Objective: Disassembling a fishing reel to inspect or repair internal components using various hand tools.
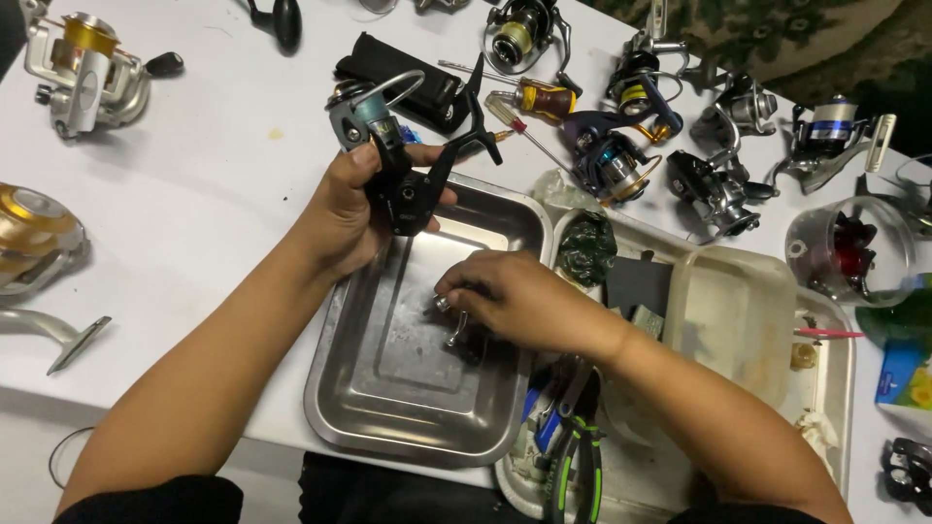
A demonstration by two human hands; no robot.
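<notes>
My left hand [342, 215] grips a black fishing reel body [403, 160] with a grey bail wire, held upright over the far edge of a shallow steel tray [388, 388]. Over the tray's right side, my right hand [519, 299] is closed around a small metal handle part [451, 320] whose silver knob and thin arm poke out under the fingers. The rest of that part is hidden by the hand.
Several spinning reels [621, 155] lie across the white table behind the tray, with two more at the left [83, 68]. A screwdriver [529, 97] and a black pouch [408, 82] lie behind. A white tray [825, 378] with a plastic tub, pliers [578, 456] and a clear cup [845, 247] stand right.
</notes>
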